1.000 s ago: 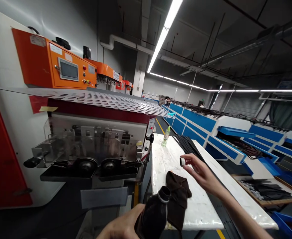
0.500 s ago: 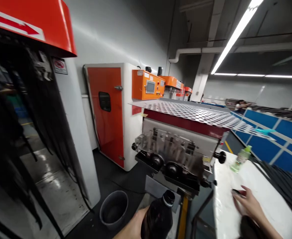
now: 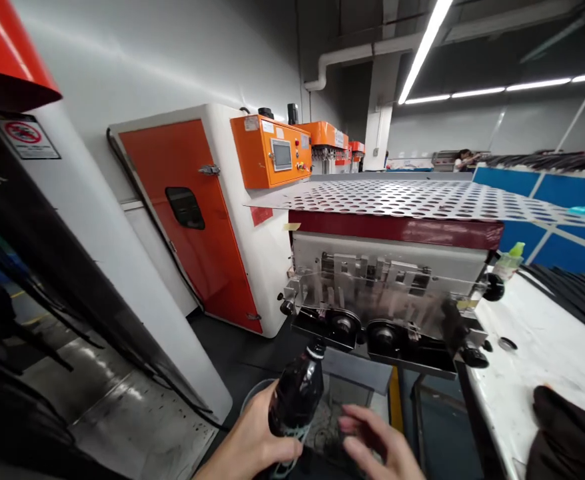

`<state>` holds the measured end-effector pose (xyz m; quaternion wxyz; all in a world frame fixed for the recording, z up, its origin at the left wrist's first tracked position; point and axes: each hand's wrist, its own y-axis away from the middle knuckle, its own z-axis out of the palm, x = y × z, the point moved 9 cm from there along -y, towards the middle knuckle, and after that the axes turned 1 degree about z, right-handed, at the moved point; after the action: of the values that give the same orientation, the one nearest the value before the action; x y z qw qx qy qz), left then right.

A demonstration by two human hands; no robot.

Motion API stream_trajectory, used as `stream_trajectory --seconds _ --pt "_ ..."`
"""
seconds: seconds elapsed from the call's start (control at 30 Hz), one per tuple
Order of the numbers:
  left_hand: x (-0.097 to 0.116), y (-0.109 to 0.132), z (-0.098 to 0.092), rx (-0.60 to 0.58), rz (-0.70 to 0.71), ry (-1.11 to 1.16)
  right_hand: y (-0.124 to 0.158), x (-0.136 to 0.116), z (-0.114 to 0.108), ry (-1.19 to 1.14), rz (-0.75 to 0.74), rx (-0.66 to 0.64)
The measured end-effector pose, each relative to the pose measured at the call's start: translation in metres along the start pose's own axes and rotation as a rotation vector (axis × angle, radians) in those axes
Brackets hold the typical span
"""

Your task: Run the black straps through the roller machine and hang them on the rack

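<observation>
A machine (image 3: 387, 293) is seen under a perforated plate (image 3: 412, 199), with a white table (image 3: 537, 333) beside it. A dark cloth (image 3: 567, 433) and a small cap (image 3: 507, 344) are laid on the table. A dark, uncapped bottle (image 3: 295, 393) is gripped by the left hand (image 3: 252, 447) and tilted towards the machine. The right hand (image 3: 377, 443) is held open and empty just beside it.

Roller head (image 3: 387, 300) overhangs the bottle (image 3: 295, 397) — open floor (image 3: 137, 413) lies left.
</observation>
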<state>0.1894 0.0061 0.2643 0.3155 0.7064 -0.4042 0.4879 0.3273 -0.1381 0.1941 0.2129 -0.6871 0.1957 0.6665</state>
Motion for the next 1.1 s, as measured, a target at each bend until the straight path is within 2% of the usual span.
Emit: stream_trajectory --seconds 0.03,0.1,0.17,0.23,0.47,0.63,0.87,1.1 --pt "-0.001 -0.004 -0.002 -0.033 0.011 -0.006 -0.009 0.002 0.031 -0.117 -0.012 -0.042" --pt "-0.003 -0.012 -0.005 -0.094 0.032 -0.017 -0.027 0.002 0.076 -0.314 -0.043 -0.140" --pt "-0.005 -0.019 -0.007 -0.134 0.025 -0.036 -0.040 -0.003 0.102 -0.462 -0.046 -0.226" --pt "-0.005 -0.023 -0.011 -0.147 -0.007 -0.050 -0.049 -0.008 0.115 -0.551 -0.027 -0.290" --pt "0.022 -0.027 -0.012 -0.187 -0.193 -0.027 -0.061 -0.024 0.117 -0.684 -0.007 -0.330" --pt "0.044 -0.031 -0.011 -0.184 -0.249 -0.097 -0.063 -0.028 0.121 -0.750 0.041 -0.359" --pt "0.055 -0.029 -0.007 -0.178 -0.354 -0.126 -0.061 -0.034 0.124 -0.856 0.083 -0.412" --pt "0.063 -0.028 -0.006 -0.159 -0.368 -0.157 -0.059 -0.043 0.124 -0.917 0.090 -0.469"
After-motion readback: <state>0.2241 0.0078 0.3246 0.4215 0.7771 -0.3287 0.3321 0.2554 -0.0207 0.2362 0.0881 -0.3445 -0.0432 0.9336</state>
